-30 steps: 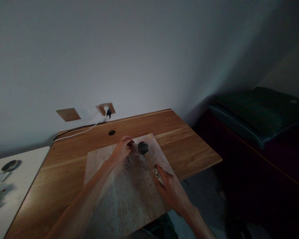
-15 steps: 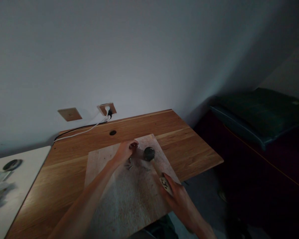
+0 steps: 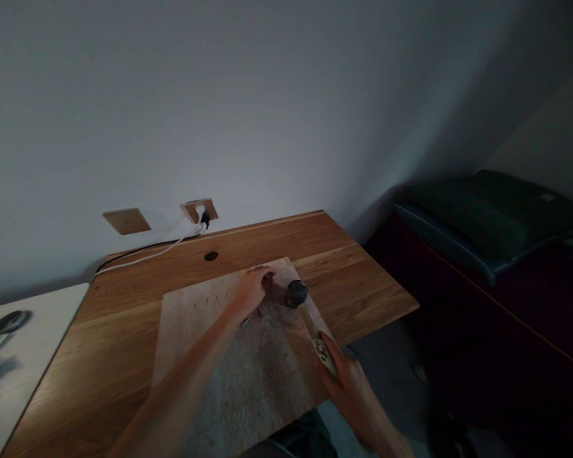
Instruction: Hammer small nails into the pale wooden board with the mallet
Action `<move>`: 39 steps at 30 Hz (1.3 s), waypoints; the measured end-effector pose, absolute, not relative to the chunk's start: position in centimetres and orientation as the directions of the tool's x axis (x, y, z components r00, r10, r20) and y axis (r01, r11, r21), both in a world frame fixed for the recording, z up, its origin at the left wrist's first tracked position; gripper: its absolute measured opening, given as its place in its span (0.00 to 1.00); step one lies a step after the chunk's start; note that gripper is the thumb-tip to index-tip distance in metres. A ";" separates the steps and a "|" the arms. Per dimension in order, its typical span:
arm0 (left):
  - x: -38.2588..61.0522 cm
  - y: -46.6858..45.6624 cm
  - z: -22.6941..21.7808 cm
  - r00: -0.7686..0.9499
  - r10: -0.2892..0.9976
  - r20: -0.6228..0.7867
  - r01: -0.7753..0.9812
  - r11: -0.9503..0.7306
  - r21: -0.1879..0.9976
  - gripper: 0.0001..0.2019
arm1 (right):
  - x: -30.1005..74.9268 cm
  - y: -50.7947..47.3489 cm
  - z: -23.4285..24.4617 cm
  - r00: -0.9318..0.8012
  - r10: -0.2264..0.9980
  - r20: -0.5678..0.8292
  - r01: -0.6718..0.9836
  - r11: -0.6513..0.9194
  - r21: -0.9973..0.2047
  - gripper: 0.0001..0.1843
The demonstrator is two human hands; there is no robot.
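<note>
My right hand (image 3: 344,375) is wrapped round the pale handle of a mallet (image 3: 297,294) with a dark, rounded head. Printed markings show on its grip. The head is over the far right part of a worn wooden board (image 3: 239,388), just right of my left hand (image 3: 254,287). That left hand rests near the board's far edge, its fingers curled and pinched together; what they hold, if anything, is too small and dark to make out. Close to the left wrist lies a small metal piece (image 3: 245,322), and a few tiny dark dots mark the board's far side.
Under the board is a brown wooden table (image 3: 363,280) with a cable hole (image 3: 211,256). Cables run along its back to a wall socket (image 3: 199,210). To the left, a white surface (image 3: 33,337) carries a dark round object (image 3: 11,322). A dark green cushion (image 3: 496,216) lies at right.
My left hand has shifted right along the board's far edge. The mallet head has moved right with it, and the view has turned slightly.
</note>
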State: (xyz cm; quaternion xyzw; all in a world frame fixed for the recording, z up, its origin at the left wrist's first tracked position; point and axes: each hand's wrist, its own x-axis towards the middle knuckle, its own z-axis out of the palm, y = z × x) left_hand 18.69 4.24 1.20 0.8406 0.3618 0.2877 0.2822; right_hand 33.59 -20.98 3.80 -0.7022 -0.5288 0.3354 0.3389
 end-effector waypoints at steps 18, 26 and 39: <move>18.7 3.8 1.5 0.569 0.778 0.268 0.512 -0.589 0.625 0.18 | 33.9 -21.2 2.0 0.232 0.969 -0.084 0.514 -0.195 -0.835 0.28; 18.8 3.9 1.5 0.563 0.785 0.259 0.523 -0.581 0.624 0.16 | 34.1 -21.3 1.3 0.267 0.960 -0.085 0.532 -0.220 -0.817 0.29; 19.1 4.9 0.0 0.502 0.826 0.259 0.396 -0.485 0.780 0.16 | 34.6 -20.1 3.4 0.269 0.956 -0.114 0.502 -0.240 -0.831 0.28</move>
